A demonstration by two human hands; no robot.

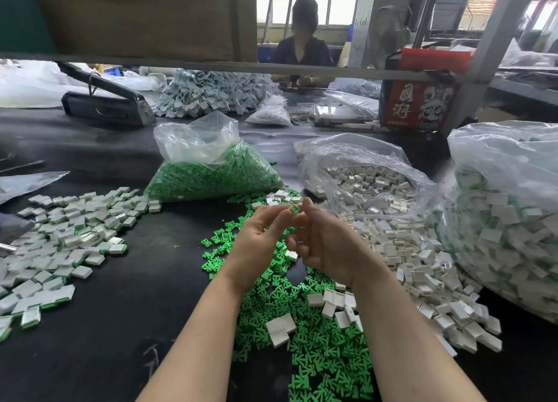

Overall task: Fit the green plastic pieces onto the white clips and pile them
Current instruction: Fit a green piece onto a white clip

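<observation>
My left hand (259,235) and my right hand (324,238) meet above the black table, fingertips pinched together on a small white clip with a green piece (294,209). Loose green plastic pieces (302,320) lie scattered under my forearms. Loose white clips (401,250) spread to the right. A pile of fitted white-and-green clips (66,241) lies at the left. A second white clip (291,255) shows below my right palm; I cannot tell whether that hand holds it.
A clear bag of green pieces (211,172) stands ahead, a bag of white clips (362,181) to its right, and a large bag of fitted clips (507,220) at far right. Another person (302,48) sits across the table beside a red box (419,99).
</observation>
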